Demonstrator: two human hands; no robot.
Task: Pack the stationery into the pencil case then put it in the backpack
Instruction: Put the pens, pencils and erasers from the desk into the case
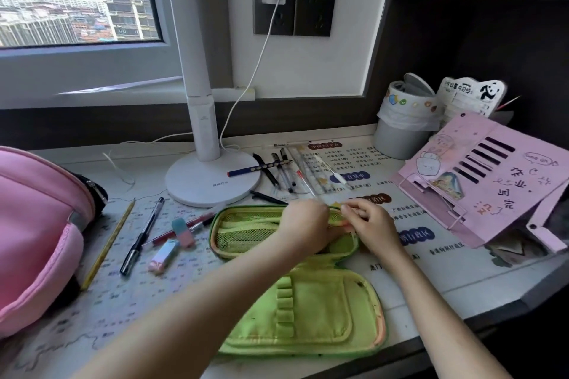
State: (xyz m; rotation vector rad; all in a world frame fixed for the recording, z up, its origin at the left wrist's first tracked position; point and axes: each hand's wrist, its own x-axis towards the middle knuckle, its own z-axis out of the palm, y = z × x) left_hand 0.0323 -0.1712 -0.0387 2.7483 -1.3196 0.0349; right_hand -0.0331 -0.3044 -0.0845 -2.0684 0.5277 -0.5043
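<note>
White desk (pixel 415 286) under open green pencil case (pixel 308 311), pink backpack (pixel 34 231), lamp base (pixel 212 181), scattered pens (pixel 281 174).

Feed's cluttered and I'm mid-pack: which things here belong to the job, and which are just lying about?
Job: green pencil case, open; pink backpack; yellow pencil; black pen; two erasers; pens by the lamp.

Lying about: desk lamp, charger cable, pink bookstand, small bin.

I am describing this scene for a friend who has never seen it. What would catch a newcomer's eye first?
First, the bright green pencil case lying open at the centre of the desk, with the left hand and the right hand meeting at its far half. Next, the large pink backpack at the left edge. Pens and erasers lie scattered between them, near the white lamp.
</note>
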